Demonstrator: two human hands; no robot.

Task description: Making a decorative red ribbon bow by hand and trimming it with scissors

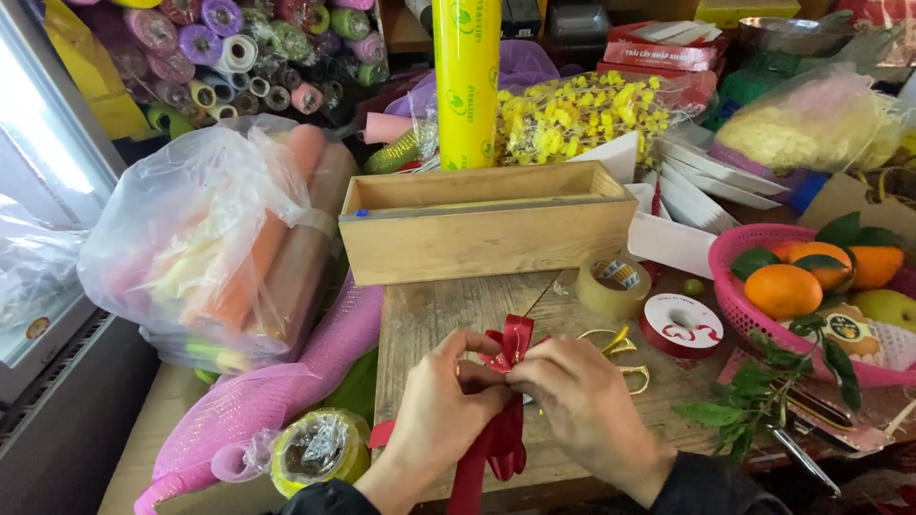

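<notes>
The wooden board [429,315] lay before the long wooden box [482,224], with a pink basket [739,305] of oranges at its right. Both hands met at the board's near middle: the left hand [441,412] and right hand [584,405] each pinched the red ribbon bow [510,345]. Its tail ran toward the near edge, under the left hand. Tape rolls [613,283] stood just beyond.

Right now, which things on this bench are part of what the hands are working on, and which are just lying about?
In hand:
- red ribbon bow, pinched by left hand and right hand
- gold ribbon, beside the right hand

Lying about:
- wooden box
- tape roll
- red ribbon spool
- pink fruit basket
- yellow film roll
- pink mesh roll
</notes>
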